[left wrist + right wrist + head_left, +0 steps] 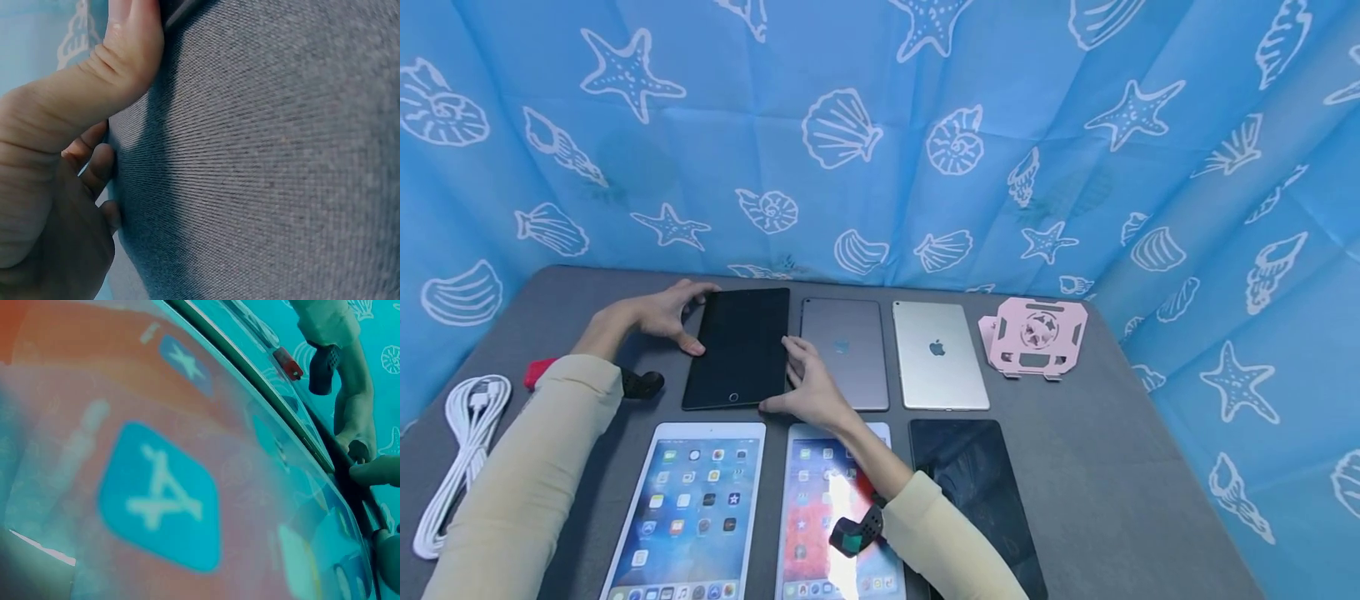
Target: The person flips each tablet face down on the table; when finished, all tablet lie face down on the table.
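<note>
A tablet with a dark screen [737,346] lies at the back left of the grey table, between both hands. The left hand [662,312] holds its left side, thumb on the edge and fingers by the upper corner. Up close in the left wrist view, the left thumb [134,50] meets the tablet's dark edge [178,11]. The right hand [808,383] grips the lower right corner, with the thumb at the bottom edge and fingers along the right side. Beneath the right forearm is a white tablet [793,533] with a lit home screen, filling much of the right wrist view.
Beside the dark tablet lie a grey tablet [850,379] and a silver tablet [936,375], backs up. A pink stand [1037,333] is at right. In front are another lit white tablet [688,492] and a black tablet [977,467]. A coiled white cable [463,458] lies left.
</note>
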### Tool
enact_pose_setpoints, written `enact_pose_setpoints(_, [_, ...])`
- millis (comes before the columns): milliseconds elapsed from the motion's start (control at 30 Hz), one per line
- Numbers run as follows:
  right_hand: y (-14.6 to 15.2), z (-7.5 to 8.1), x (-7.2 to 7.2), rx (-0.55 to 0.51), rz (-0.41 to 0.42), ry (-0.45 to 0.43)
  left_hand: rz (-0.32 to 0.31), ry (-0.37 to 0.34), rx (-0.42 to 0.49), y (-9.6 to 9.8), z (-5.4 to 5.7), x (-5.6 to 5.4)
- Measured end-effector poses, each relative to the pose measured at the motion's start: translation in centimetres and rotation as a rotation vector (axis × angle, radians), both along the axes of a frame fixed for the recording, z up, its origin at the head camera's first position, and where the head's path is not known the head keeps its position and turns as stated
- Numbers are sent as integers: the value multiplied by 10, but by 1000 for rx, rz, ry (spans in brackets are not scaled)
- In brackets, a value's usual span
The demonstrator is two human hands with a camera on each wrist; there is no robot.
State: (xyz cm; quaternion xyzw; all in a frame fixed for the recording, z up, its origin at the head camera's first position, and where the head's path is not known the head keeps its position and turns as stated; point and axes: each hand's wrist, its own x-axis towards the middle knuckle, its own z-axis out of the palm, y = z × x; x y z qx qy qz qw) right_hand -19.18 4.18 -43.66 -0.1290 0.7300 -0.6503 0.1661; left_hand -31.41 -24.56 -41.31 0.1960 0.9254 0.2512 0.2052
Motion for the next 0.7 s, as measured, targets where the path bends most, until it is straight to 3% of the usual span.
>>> enact_pose_setpoints(233, [7,2,-3,-45,0,-115,8,21,-4,-1,-2,2])
enact_pose_setpoints(467, [13,7,-6,-5,35,-6,2,72,-29,4,-3,5])
enact_pose_setpoints(700, [13,10,-3,34,39,38,10,101,-42,6,-5,7])
